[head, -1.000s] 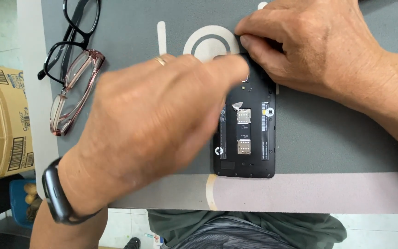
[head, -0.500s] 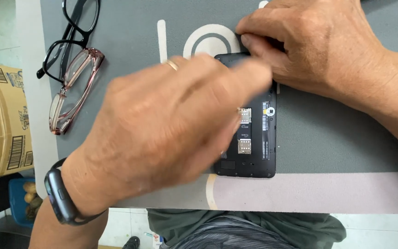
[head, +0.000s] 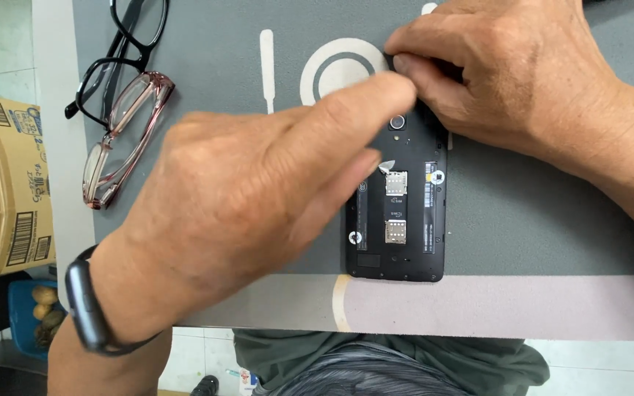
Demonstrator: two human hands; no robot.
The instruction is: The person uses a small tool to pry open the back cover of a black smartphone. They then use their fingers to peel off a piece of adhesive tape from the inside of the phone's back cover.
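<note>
Left hand (head: 258, 198) has shifted; two hands touch one phone (head: 398, 213), two glasses (head: 122, 103) aside.

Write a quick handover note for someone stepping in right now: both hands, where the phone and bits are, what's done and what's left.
Left hand: over the black phone with its back cover off, holding a small grey triangular pick by its upper card slot.
Right hand: pinching the phone's top edge, steadying it.
Phone lies flat on the grey work mat, near its front edge.
Done: back cover is off, card slots exposed.
Left: inner frame not yet lifted.
Two pairs of glasses lie at the mat's left.
</note>
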